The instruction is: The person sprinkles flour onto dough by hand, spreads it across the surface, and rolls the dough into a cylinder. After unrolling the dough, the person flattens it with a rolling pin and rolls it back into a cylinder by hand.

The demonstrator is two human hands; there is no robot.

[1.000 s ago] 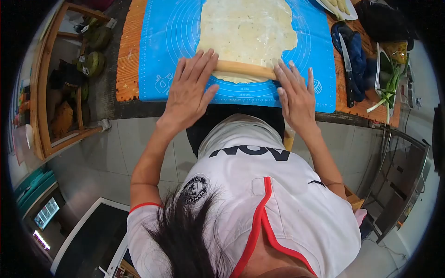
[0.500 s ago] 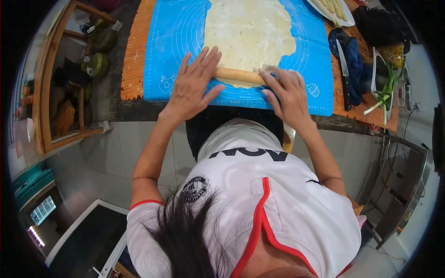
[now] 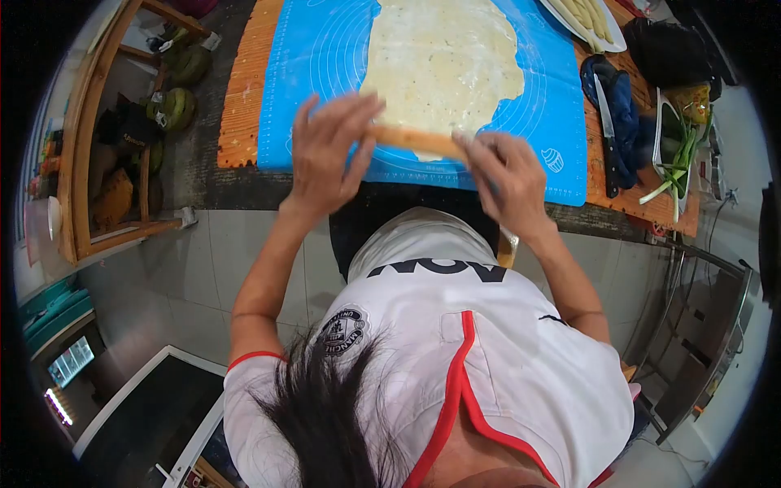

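A thin, speckled sheet of rolled dough [image 3: 443,65] lies on a blue silicone mat [image 3: 325,49] printed with measuring circles. Across the dough's near edge is a wooden rolling pin [image 3: 415,141], slightly blurred. My left hand [image 3: 329,154] is at the pin's left end, its fingers bent over it and the thumb on the near side; motion smears them. At the right end, my right hand [image 3: 508,175] has curled fingers and thumb around the pin. Both pin ends are hidden by the hands.
Right of the mat are a knife [image 3: 606,122], a dark blue cloth [image 3: 620,146] and green onions [image 3: 677,171]. A white plate [image 3: 622,45] holds pale dough strips at the upper right. A wooden rack [image 3: 77,187] stands at the left.
My left hand's fingers, flat and spread before, are now bent around the pin end. My right hand has shifted slightly toward me. The pin tilts a little more, its right end nearer me.
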